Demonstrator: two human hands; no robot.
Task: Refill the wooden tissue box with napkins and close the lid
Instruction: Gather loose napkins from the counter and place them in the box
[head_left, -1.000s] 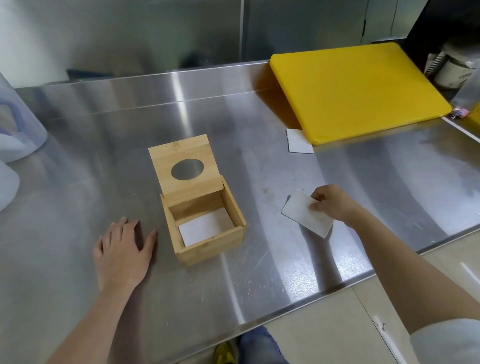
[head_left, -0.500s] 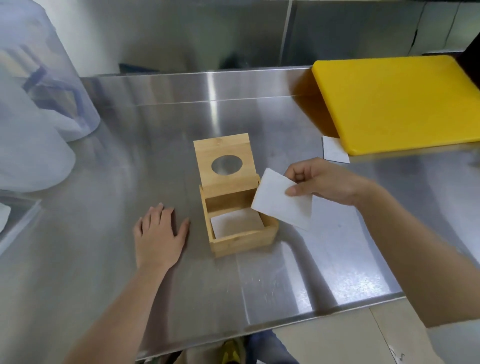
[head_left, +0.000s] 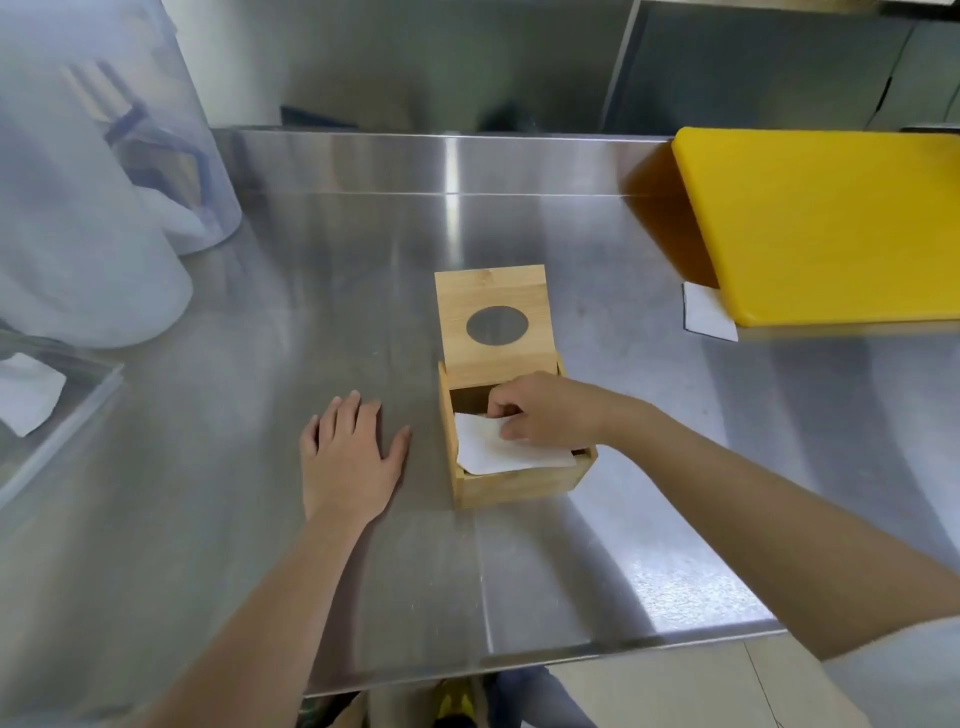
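Note:
The wooden tissue box (head_left: 514, 486) stands open in the middle of the steel counter. Its lid (head_left: 493, 296), with an oval hole, is tipped back and upright. My right hand (head_left: 545, 410) reaches over the box's right wall and pinches a white napkin (head_left: 493, 452) that lies tilted inside the box, one corner near the left wall. My left hand (head_left: 353, 452) rests flat on the counter just left of the box, fingers spread, holding nothing. Another white napkin (head_left: 706, 314) lies on the counter, partly under the yellow board.
A yellow cutting board (head_left: 831, 223) lies at the back right. Large translucent plastic containers (head_left: 88, 208) stand at the far left, with a clear tray (head_left: 62, 415) in front of them. The counter's front edge (head_left: 545, 662) runs close to my body.
My right hand carried the napkin from the counter at the right, up and left, and down into the box. My left hand stayed flat beside the box. The camera moved closer.

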